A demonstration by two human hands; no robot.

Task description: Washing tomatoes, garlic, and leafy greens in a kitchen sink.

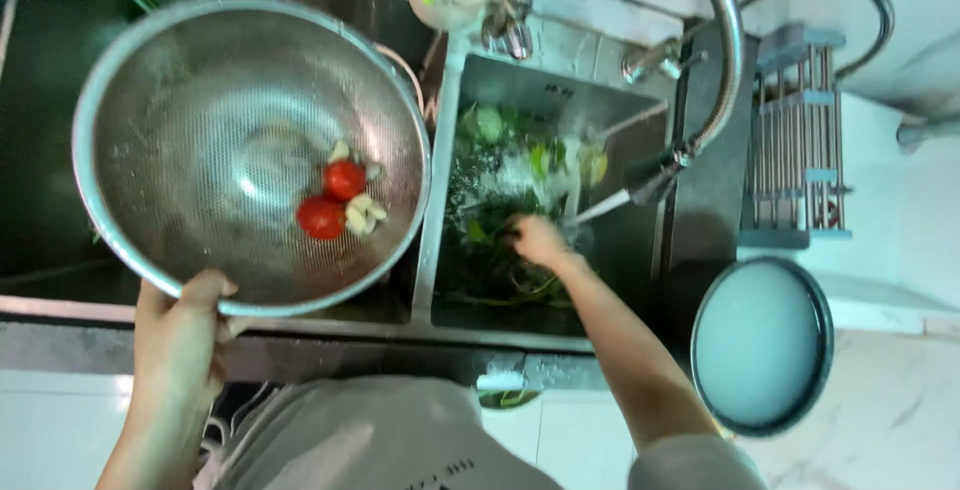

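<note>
Left hand (180,335) grips the round steel colander (200,100) rim, tilted toward the camera; right hand (540,240), loosely curled, touches wet greens (500,270).

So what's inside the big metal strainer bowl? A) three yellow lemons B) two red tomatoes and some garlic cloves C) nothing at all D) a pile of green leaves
B: the colander, held at its rim by the left hand, has two red tomatoes and pale garlic cloves in it; the green leaves are in the sink basin under the right hand.

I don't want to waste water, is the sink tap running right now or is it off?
Running. A stream of water leaves the pull-out spray head and splashes onto the leafy greens by the right hand.
</note>
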